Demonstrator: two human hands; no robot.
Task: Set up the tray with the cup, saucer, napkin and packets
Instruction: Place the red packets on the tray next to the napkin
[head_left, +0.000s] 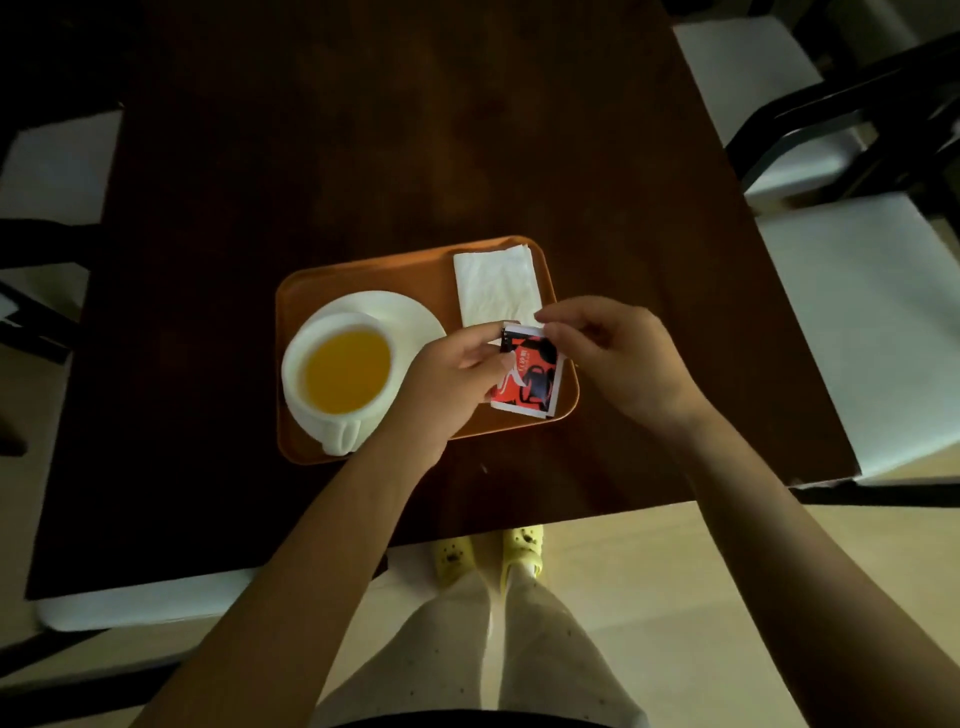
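Laying the packets flat needs care: on the dark wooden table (363, 156) sits the orange plastic tray (363, 275); white folded napkin (493, 286) at its far right; both hands pinch the red-and-black packets (530, 374), probably two

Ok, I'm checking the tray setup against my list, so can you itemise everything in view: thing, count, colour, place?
table: one, dark brown, centre of view
tray: one, orange, on the table's near half
saucer: one, white, left part of the tray
cup: one, white, holding yellow-orange liquid, on the saucer
napkin: one, white, folded, tray's far right corner
packets: count unclear, at least two overlapping, red, black and white, held over the tray's near right part
chairs: several, white seats with dark frames, around the table
shoes: two, yellow, on the floor below the table edge
left hand: fingers on the packets
right hand: fingers pinching the packets' top edge
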